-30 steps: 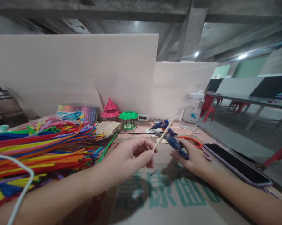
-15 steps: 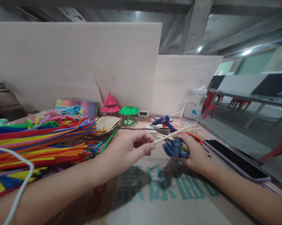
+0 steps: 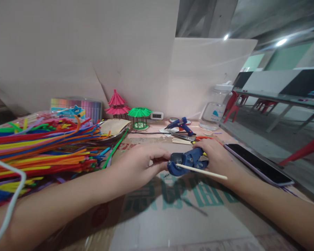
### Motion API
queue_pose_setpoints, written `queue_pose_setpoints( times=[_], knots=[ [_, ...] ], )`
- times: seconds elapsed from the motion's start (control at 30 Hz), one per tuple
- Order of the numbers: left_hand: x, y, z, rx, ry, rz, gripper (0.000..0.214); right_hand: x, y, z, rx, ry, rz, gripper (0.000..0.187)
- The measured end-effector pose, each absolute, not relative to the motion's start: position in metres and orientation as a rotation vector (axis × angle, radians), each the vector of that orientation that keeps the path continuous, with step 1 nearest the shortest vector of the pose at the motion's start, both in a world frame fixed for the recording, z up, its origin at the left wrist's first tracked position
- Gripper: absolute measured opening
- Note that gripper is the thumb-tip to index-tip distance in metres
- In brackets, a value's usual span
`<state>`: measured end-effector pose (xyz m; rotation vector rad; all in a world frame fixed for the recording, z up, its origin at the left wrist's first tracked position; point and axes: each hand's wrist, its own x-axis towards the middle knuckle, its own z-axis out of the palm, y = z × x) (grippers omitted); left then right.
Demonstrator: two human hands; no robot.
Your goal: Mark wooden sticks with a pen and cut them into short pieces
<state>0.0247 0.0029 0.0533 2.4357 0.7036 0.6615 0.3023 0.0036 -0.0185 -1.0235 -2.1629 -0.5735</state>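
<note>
My left hand (image 3: pixel 143 162) is closed in a pinch on one end of a thin pale wooden stick (image 3: pixel 206 172). That pinched end is mostly hidden behind the cutter head. My right hand (image 3: pixel 216 155) is wrapped round the handles of a blue hand cutter (image 3: pixel 189 159), held above the table. The stick lies in the cutter's jaws, its long free part slanting down to the right in front of the right hand. Beyond the cutter, several short cut sticks (image 3: pixel 181 141) lie on the table near orange-handled scissors (image 3: pixel 198 138).
Bundles of coloured pipe cleaners (image 3: pixel 55 146) fill the left side. At the back stand a pink pagoda model (image 3: pixel 116 104), a green-roofed pavilion model (image 3: pixel 140 118), a small timer (image 3: pixel 157 115), a glue gun (image 3: pixel 179 125) and a water bottle (image 3: pixel 216 108). A phone (image 3: pixel 258 164) lies at right.
The stick, which was above the cutter pointing up to the right, now sits in the jaws and points down to the right. The cutter has turned and moved left towards my left hand.
</note>
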Motion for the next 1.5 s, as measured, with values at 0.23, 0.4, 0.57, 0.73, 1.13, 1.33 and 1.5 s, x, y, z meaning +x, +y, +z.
queue_pose_setpoints(
  times=[0.23,0.4,0.57,0.73,1.13,1.33,1.5],
  knots=[
    [0.024,-0.001,0.057,2.537,0.54,0.566,0.018,0.309,0.003,-0.012,-0.897,-2.178,-0.741,0.028],
    [0.024,-0.002,0.06,2.529,0.509,0.519,0.017,0.316,-0.001,0.003,-0.873,-2.191,-0.893,0.021],
    [0.025,-0.002,0.063,2.467,0.506,0.496,0.018,0.32,-0.005,0.021,-0.831,-2.157,-1.09,0.017],
    [0.025,-0.005,0.065,2.425,0.536,0.55,0.016,0.321,-0.011,0.039,-0.717,-2.139,-1.213,0.016],
    [0.027,-0.014,0.07,2.355,0.485,0.533,0.019,0.318,-0.022,0.054,-0.645,-2.092,-1.299,0.022],
    [0.027,-0.014,0.069,2.369,0.471,0.541,0.019,0.319,-0.023,0.056,-0.637,-2.094,-1.312,0.017],
    [0.027,-0.013,0.066,2.385,0.45,0.546,0.016,0.317,-0.025,0.06,-0.603,-2.122,-1.314,0.015]
  ],
)
